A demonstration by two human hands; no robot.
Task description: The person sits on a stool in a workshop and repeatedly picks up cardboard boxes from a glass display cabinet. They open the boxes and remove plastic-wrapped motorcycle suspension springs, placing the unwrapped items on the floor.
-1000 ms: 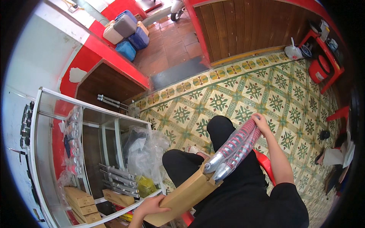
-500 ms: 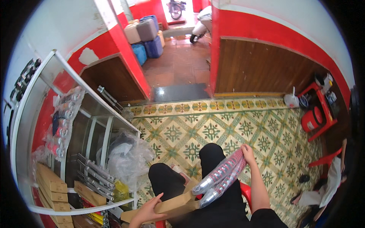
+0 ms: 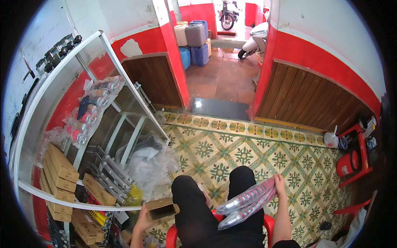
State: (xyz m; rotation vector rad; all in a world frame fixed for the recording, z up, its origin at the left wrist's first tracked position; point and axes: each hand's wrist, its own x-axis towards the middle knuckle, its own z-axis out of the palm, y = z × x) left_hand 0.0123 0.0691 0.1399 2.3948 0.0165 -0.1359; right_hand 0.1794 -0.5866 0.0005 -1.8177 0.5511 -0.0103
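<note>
In my right hand (image 3: 280, 184) is the far end of a pair of shock absorbers (image 3: 248, 200), silver with red springs and wrapped in clear plastic. They lie slantwise over my right thigh, silver ends toward my lap. My left hand (image 3: 143, 221) grips a brown cardboard box (image 3: 162, 203) beside my left knee. Its open end faces me, and the inside looks dark. The box is apart from the shock absorbers and close to the front of the shelf rack (image 3: 74, 203). The fingers of my left hand are partly hidden by the box.
On the rack are stacked long cartons (image 3: 62, 175), bare silver fork tubes (image 3: 113, 171) and bagged shock absorbers (image 3: 93, 109). Crumpled clear plastic (image 3: 147, 161) hangs at its right side. A red stool (image 3: 356, 155) stands far right. Patterned tiles (image 3: 223, 153) cover the floor.
The box has moved left, away from the shock absorbers and toward the rack. My right hand still holds the wrapped pair. The head view has swung left.
</note>
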